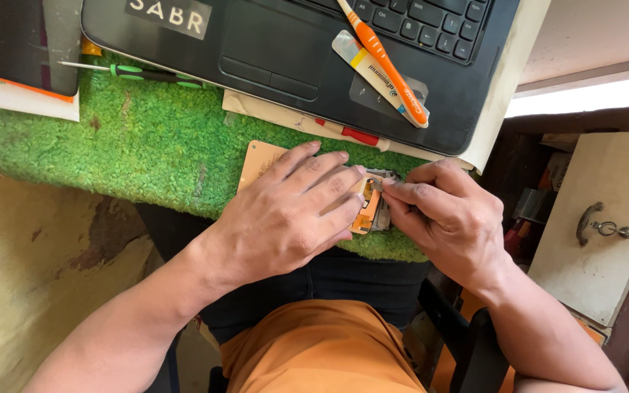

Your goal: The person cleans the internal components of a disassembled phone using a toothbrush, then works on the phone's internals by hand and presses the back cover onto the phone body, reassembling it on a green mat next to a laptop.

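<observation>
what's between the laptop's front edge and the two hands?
Head view: a red-handled tool on paper, then a strip of green mat. Left hand and right hand meet on the phone part.

Both bare forearms angle inward from below, the left hand (285, 218) lying flat with fingers spread (palm down), its fingertips meeting the right hand (442, 215), whose thumb and forefinger are pinched together.
</observation>
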The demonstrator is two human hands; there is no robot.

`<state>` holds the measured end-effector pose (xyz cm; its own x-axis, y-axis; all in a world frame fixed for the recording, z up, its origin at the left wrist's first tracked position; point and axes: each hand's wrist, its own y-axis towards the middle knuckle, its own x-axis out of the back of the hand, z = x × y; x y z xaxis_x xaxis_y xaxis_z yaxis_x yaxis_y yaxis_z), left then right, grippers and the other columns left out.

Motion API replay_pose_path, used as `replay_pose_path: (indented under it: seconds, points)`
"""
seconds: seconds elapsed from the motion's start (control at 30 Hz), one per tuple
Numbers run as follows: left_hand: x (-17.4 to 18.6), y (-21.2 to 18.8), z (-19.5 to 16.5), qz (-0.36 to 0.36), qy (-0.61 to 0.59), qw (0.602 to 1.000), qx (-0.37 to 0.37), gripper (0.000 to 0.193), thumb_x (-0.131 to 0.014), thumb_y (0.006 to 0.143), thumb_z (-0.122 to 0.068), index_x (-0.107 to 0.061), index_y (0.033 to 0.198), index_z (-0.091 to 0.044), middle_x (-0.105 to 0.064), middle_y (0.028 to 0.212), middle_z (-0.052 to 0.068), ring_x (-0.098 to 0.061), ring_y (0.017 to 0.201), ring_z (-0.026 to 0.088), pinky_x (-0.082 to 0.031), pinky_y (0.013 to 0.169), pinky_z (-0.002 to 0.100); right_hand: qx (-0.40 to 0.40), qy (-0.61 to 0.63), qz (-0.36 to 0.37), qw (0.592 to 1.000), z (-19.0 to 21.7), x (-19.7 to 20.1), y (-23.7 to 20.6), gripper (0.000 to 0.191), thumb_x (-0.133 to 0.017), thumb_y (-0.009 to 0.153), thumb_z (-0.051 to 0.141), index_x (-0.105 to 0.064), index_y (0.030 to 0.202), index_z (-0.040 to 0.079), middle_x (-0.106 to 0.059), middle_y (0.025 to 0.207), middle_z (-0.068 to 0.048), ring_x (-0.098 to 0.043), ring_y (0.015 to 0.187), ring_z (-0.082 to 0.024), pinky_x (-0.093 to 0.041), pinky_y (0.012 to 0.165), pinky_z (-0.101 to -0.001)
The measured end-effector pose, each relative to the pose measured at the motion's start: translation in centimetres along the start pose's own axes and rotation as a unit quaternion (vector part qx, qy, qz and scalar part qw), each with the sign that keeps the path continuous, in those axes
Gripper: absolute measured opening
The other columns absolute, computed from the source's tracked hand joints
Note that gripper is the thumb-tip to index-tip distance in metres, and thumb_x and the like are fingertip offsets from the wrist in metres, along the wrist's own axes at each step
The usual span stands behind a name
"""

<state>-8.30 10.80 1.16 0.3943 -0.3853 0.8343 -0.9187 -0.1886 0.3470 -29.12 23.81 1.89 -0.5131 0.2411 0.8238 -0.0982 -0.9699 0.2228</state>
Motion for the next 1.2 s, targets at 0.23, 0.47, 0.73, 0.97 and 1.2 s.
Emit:
replay_pose_path:
  seconds: [0.23, 0.47, 0.73, 0.97, 1.2]
  points:
    - [-0.07, -0.02, 0.05, 0.001, -0.014, 1.000, 0.003, 0.032, -0.072, 0.092, -0.025, -0.067, 0.116, -0.004, -0.063, 0.135, 0.014, -0.057, 0.129, 0.033, -0.041, 0.114, 0.051, 0.006, 0.024, 0.006, 1.000, -0.52, -0.21, -0.04, 0.015, -0.085, 0.086, 0.003, -0.077, 0.098, 0.006, -0.067, 0.089, -0.007, -0.065, 0.073, -0.020, -0.052, 0.063, -0.0314]
    - [-0.31, -0.23, 0.08, -0.001, -0.002, 1.000, -0.006, 0.026, -0.070, 0.094, -0.022, -0.070, 0.114, -0.004, -0.064, 0.134, 0.012, -0.057, 0.130, 0.034, -0.041, 0.115, 0.052, 0.004, 0.058, -0.005, 0.998, -0.78, -0.31, -0.06, 0.019, -0.086, 0.085, 0.004, -0.077, 0.102, 0.006, -0.069, 0.091, -0.007, -0.067, 0.074, -0.018, -0.052, 0.064, -0.0297]
    - [-0.62, -0.41, 0.23, 0.019, 0.005, 1.000, -0.011, 0.024, -0.066, 0.096, -0.022, -0.070, 0.115, -0.008, -0.063, 0.137, 0.010, -0.056, 0.134, 0.033, -0.038, 0.117, 0.055, -0.004, 0.030, -0.017, 0.999, -0.57, -0.30, -0.32, 0.020, -0.086, 0.086, 0.004, -0.077, 0.104, 0.005, -0.071, 0.092, -0.008, -0.068, 0.075, -0.019, -0.054, 0.065, -0.0292]
    - [-0.73, -0.22, 0.19, 0.035, 0.009, 0.999, -0.009, 0.029, -0.064, 0.097, -0.023, -0.069, 0.123, -0.009, -0.058, 0.148, 0.008, -0.052, 0.137, 0.031, -0.033, 0.119, 0.053, -0.001, -0.002, 0.018, 1.000, -0.44, 0.48, -0.45, 0.020, -0.087, 0.085, 0.010, -0.077, 0.102, 0.007, -0.071, 0.091, -0.007, -0.069, 0.073, -0.019, -0.055, 0.063, -0.0302]
    - [-0.64, -0.19, 0.24, 0.034, -0.010, 0.999, -0.002, 0.030, -0.066, 0.098, -0.024, -0.068, 0.124, -0.010, -0.058, 0.148, 0.008, -0.052, 0.137, 0.031, -0.032, 0.120, 0.053, 0.012, -0.017, -0.007, 1.000, -0.29, 0.01, -0.61, 0.020, -0.087, 0.086, 0.006, -0.079, 0.104, 0.010, -0.069, 0.092, -0.005, -0.067, 0.073, -0.018, -0.055, 0.064, -0.0301]
